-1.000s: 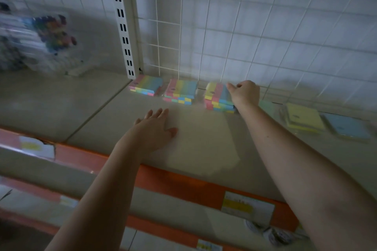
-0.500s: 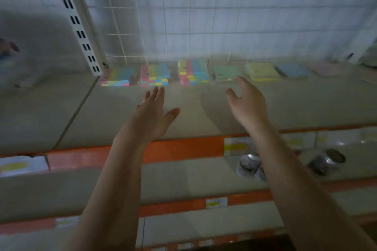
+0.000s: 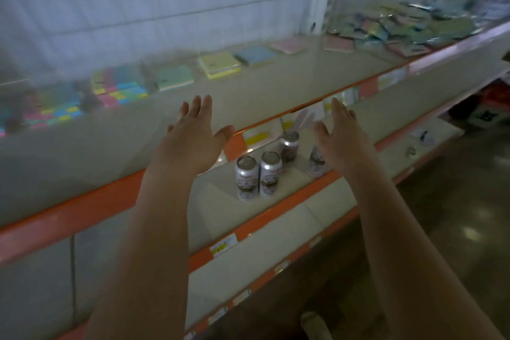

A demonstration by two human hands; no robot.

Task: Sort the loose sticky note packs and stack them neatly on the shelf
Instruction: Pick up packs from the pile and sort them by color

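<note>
White grid panels back a beige shelf (image 3: 276,85) with an orange front edge, running from lower left to upper right. Sorted along its back: two multicolor stacks (image 3: 118,85), blurry, then single green (image 3: 175,77), yellow (image 3: 219,65), blue (image 3: 255,56) and pink (image 3: 289,44) sticky note packs. A loose pile (image 3: 392,25) sits at upper right. Both hands float mid-frame holding nothing, left hand (image 3: 193,138) and right hand (image 3: 340,141) with fingers straight and spread. Four cans (image 3: 258,174) stand on the shelf below, one partly hidden behind the right wrist.
</note>
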